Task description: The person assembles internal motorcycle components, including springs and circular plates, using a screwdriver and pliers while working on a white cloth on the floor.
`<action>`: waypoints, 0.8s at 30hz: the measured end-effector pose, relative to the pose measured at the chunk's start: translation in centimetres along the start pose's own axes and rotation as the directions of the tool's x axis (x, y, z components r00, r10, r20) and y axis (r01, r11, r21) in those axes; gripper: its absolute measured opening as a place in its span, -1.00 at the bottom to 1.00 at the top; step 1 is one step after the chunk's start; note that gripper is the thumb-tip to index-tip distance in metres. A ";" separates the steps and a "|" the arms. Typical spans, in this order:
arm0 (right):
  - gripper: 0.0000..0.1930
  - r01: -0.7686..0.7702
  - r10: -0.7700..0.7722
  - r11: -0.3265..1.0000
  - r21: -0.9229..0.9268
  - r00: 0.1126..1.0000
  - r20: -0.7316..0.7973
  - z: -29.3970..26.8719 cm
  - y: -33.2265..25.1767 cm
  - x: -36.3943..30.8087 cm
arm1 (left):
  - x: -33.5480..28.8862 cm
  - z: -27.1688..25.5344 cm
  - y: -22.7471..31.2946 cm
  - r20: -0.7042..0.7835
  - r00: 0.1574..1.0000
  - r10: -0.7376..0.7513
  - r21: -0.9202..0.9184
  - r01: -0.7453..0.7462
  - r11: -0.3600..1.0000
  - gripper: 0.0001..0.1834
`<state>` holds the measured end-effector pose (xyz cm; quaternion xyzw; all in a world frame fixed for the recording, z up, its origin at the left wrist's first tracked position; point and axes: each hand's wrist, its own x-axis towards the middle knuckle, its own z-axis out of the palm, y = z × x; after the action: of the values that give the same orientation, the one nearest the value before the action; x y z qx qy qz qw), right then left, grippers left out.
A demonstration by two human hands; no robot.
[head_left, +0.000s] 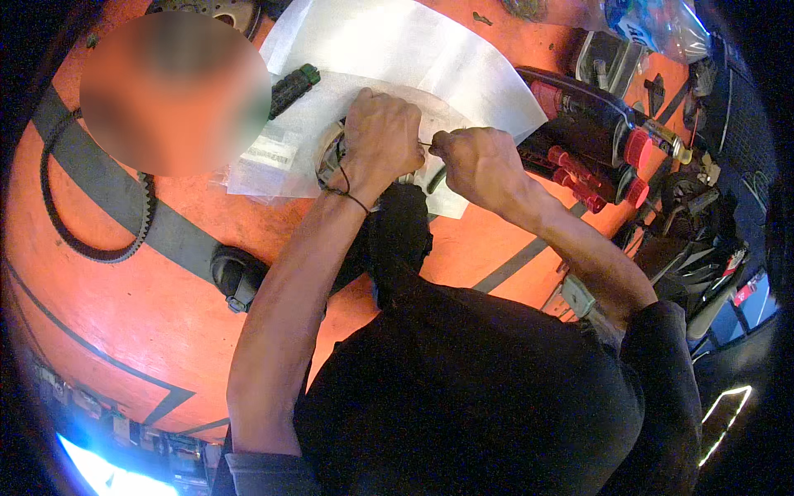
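Note:
My left hand [380, 136] is closed in a fist over a round metal part [329, 157], with its fingertips hidden beneath; a thin black cord circles that wrist. The part lies on a white paper sheet [356, 41] and is mostly covered by the hand. Just to the right, my right hand [480, 161] is closed in a pinch on a thin dark rod, whose short visible stretch runs toward the left fist. A small dark curved piece [437, 179] rests below the right fingers. Left of the fists lies a black tool handle with a green end [294, 89].
A toothed belt [99, 252] lies left on the orange table [194, 331], near a black rounded object [236, 277]. Black bottles with red caps [637, 149] lie at the right. Beyond are a clear case [610, 62] and a plastic bottle [662, 29]. A blurred oval covers the upper left.

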<state>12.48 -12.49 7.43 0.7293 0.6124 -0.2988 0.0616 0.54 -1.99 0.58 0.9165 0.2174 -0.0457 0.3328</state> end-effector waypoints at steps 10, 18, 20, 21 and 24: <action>-0.88 -0.268 0.267 0.962 0.042 0.963 0.028 1.3 -2.2 -0.7 | 0.3 -0.5 -0.2 0.151 0.987 -0.046 0.033 0.042 0.999 -0.80; -0.84 -0.321 0.306 0.945 0.070 0.938 0.162 0.9 -2.6 -1.1 | -0.3 0.2 -0.3 0.148 0.988 -0.036 -0.002 0.036 0.999 -0.75; -0.83 -0.555 0.418 0.468 0.688 0.825 0.381 -0.2 5.9 -1.0 | 0.0 0.3 0.0 0.108 0.994 -0.013 -0.023 0.016 1.000 -0.76; -0.83 -0.561 0.426 0.334 0.758 0.807 0.409 -2.3 6.7 -0.3 | 0.7 0.1 0.4 0.084 0.996 0.002 -0.020 0.000 1.000 -0.77; -0.85 -0.297 0.275 0.941 0.164 0.951 0.143 -7.0 1.5 0.1 | 0.5 -0.3 1.2 0.014 1.000 0.004 0.012 -0.004 1.000 -0.84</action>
<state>16.45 -9.59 12.67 0.7942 0.4650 -0.3843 0.0729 1.45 -2.46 1.36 0.9186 0.2131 -0.0526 0.3288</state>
